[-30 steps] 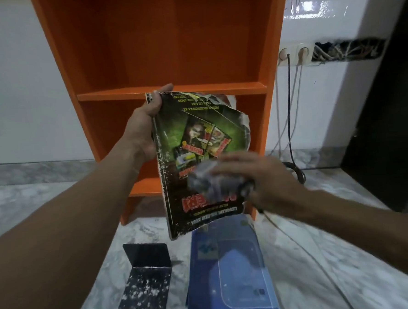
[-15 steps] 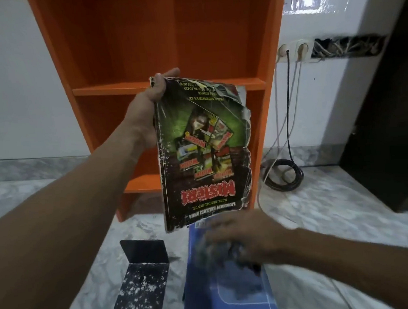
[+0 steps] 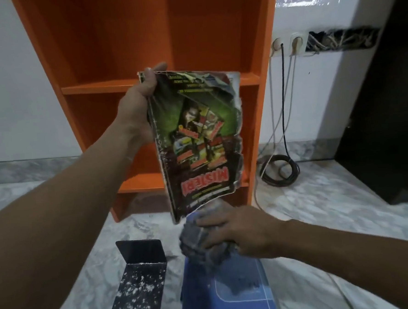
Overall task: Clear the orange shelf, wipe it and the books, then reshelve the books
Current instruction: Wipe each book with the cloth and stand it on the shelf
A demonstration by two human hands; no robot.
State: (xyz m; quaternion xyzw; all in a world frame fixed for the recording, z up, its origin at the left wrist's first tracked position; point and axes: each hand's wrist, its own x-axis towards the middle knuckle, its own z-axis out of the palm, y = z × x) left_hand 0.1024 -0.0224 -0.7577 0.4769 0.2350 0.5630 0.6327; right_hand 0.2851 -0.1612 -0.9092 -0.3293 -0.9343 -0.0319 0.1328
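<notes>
Head view showed the left arm stretched forward and upward from the lower left corner. The left hand [image 3: 138,108] gripped a worn paperback [image 3: 197,140] by its spine edge near the top, with the thumb hooked over the upper corner of the cover and the fingers hidden behind. The book hung upside down and slightly tilted, its red title at the bottom, in the air in front of the orange shelf [image 3: 129,51].

The right arm lay across the lower right, wrist level and palm down. The right hand [image 3: 241,231] had its fingers curled over what looked like a bunched grey cloth [image 3: 198,238], blurred, just below the paperback's lower edge; whether cloth and book touched could not be told.

Beneath that hand a blue book [image 3: 230,291] lay flat on the marble floor [image 3: 333,218]. A black metal bookend [image 3: 139,277], speckled white, stood just left of it. Coiled cables [image 3: 280,168] lay on the floor to the right of the shelf.
</notes>
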